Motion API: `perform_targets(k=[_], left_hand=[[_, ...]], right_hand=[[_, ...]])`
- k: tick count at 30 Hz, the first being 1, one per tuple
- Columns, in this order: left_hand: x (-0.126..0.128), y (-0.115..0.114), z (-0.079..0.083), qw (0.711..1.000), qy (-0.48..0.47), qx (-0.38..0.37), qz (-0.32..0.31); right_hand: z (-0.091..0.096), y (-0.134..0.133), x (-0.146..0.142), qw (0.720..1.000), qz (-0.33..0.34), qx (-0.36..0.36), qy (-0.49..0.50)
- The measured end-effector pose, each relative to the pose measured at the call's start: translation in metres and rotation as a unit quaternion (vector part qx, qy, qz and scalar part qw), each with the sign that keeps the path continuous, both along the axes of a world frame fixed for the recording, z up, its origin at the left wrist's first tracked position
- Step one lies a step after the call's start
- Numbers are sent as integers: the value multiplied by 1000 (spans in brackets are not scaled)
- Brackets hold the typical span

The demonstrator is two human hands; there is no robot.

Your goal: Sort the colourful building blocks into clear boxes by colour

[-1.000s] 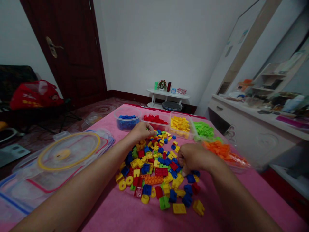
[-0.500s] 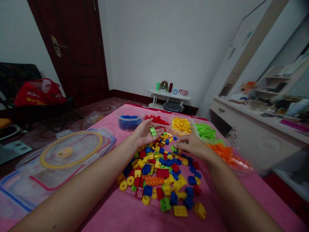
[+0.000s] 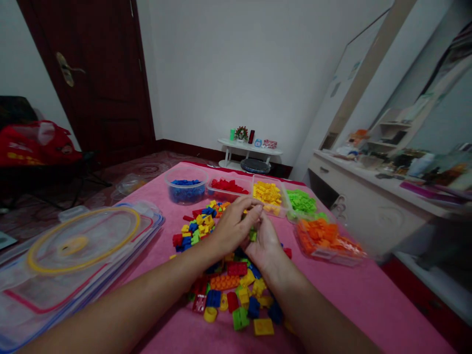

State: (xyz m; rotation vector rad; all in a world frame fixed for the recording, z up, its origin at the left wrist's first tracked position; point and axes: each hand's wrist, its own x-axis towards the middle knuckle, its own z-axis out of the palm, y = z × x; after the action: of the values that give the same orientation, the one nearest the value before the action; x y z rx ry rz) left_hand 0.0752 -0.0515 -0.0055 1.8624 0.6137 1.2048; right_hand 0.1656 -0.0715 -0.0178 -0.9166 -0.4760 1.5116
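Observation:
A heap of mixed red, blue, yellow, green and orange toy bricks lies on the pink tablecloth. My left hand and my right hand are pressed together above the heap, fingers curled toward each other. A small green brick shows between them; which hand grips it is not clear. Behind the hands stand sorting tubs: a round one of blue bricks, then red, yellow, green and orange.
Clear plastic lids with coloured rims are stacked at the left of the table. A white dresser stands to the right. A small white side table and a dark door are behind.
My left hand, which lay palm-up with a green brick on it, has turned and closed. My right hand moved in from the right to meet it. The camera shifted right.

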Motion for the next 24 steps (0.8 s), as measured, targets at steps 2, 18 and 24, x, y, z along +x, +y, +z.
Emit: perform_targets(k=[2,18,24], left_hand=[[2,2,-4,999,-17,-24,22],[-5,30,-11,876,-243,-415,-25],[-3,20,-6,963,-130,-222,-76]], right_hand=[[1,-1,-4,998,-36,-19,41],[3,-7,-7,995,1,102,8],[12,0,10,993,-41,93,58]])
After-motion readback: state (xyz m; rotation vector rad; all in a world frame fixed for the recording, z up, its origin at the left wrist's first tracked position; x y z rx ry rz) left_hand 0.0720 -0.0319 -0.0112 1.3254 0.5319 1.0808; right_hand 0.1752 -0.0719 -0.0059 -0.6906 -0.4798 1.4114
